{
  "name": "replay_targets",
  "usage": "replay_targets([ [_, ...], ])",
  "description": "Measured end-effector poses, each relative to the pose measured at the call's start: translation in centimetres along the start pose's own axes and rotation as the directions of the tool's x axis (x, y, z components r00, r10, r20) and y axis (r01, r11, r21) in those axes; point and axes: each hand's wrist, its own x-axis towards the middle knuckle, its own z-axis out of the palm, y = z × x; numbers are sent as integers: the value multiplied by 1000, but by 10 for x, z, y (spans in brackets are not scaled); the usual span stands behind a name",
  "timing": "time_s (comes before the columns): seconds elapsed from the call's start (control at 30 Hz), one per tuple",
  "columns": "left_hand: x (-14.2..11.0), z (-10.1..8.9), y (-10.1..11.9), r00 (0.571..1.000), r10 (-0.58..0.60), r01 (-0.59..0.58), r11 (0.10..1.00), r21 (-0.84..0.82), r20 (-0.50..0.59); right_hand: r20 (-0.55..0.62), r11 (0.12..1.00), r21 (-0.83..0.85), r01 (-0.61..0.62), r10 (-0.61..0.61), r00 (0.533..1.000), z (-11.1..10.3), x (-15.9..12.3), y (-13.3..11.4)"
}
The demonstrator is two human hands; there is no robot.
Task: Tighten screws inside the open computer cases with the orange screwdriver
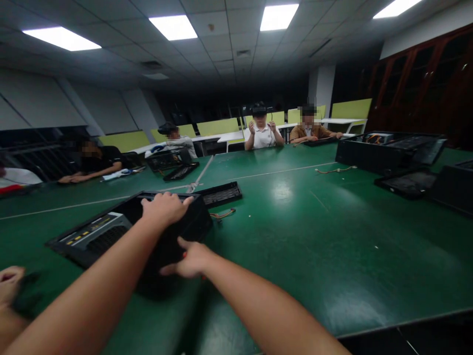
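A black computer case (192,219) lies on the green table in front of me, its open side facing up, with a grey power supply (98,231) inside at the left. My left hand (166,209) reaches over the case's near top edge, fingers curled onto it. Lower down, my right hand (194,260) grips the near right side of the case, thumb and fingers apart against its dark face. Small red spots show between and below those fingers; what they belong to is unclear. The lower part of the case is blurred and dark.
Behind the case lies a black panel (221,194), with a loose cable (223,213) beside it. More cases (369,154) and a panel (406,182) stand at right. Another person's hand (11,286) is at lower left. Several people sit around the green table (295,236).
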Motion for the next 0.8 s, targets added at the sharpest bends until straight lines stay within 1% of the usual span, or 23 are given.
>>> replay_targets([
  [0.03,-7,-4,-3,1000,10,-9,1000,7,-27,16,994,100,-48,47,999,2,6,0],
  [0.1,-27,-6,0,994,88,-91,995,-49,-63,102,932,334,-142,114,988,-1,7,3],
  [0.17,-46,4,15,975,193,-214,952,-218,-111,183,858,476,-193,119,976,-17,-1,13],
  [0.2,-55,14,27,962,233,-270,900,-343,-144,212,826,523,-208,111,971,-30,-7,21],
  [0.27,-70,41,55,944,262,-329,746,-580,-198,247,789,571,-227,99,964,-68,-22,41],
  [0.3,-75,57,71,942,263,-335,667,-665,-211,248,778,583,-232,102,963,-90,-30,52],
  [0.33,-80,74,86,940,262,-337,618,-710,-218,248,771,589,-243,113,962,-113,-39,64],
  [0.37,-84,91,102,939,264,-337,587,-736,-219,228,767,594,-241,126,965,-137,-48,75],
  [0.43,-91,123,130,938,273,-337,563,-754,-215,179,750,620,-232,152,972,-181,-67,95],
  [0.5,-97,147,150,931,303,-344,542,-767,-204,75,710,683,-173,168,983,-215,-81,108],
  [0.53,-100,155,156,926,322,-350,532,-771,-198,5,687,715,-126,175,985,-227,-86,113],
  [0.57,-102,161,160,919,346,-357,522,-775,-191,-66,667,741,-75,185,981,-236,-89,117],
  [0.63,-104,166,162,901,400,-366,498,-786,-166,-183,639,769,4,215,959,-245,-90,125],
  [0.7,-104,167,160,880,457,-363,470,-805,-130,-232,623,782,23,257,938,-245,-87,132],
  [0.8,-102,163,157,847,523,-349,422,-836,-90,-252,608,794,10,313,916,-237,-81,143],
])
